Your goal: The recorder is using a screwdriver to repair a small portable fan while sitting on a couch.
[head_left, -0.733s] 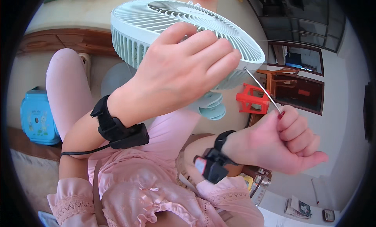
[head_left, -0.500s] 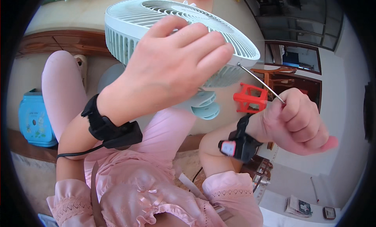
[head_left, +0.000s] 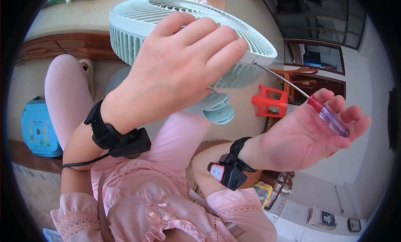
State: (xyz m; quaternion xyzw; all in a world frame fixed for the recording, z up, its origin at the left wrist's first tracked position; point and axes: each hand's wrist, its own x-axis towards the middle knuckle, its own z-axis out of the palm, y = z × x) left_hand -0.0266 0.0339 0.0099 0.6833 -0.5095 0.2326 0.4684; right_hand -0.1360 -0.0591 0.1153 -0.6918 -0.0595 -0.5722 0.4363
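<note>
A pale mint fan [head_left: 125, 44] with a slatted round grille is tilted in front of me. My left hand [head_left: 184, 62] is closed over its near rim. Below the fan hang two rounded mint pieces [head_left: 219, 108], like the jaws of a clip. A screwdriver [head_left: 332, 117] with a red and clear purplish handle has its tip at the fan's right rim. My right hand [head_left: 292, 137] holds it loosely, palm turned up, the handle lying against the loosened fingers. Whatever the tip meets in the rim is too small to make out.
A light-topped table [head_left: 92, 16] with wooden sides stands beyond the fan. There is a red stool [head_left: 269, 101] on the floor at right and a blue box-shaped item [head_left: 41, 127] at left. Black straps with small devices circle both wrists.
My right hand has turned from a fist with its back showing to a loosened palm-up hold, revealing the screwdriver's handle. The tip stays at the rim, and the fan has shifted slightly left.
</note>
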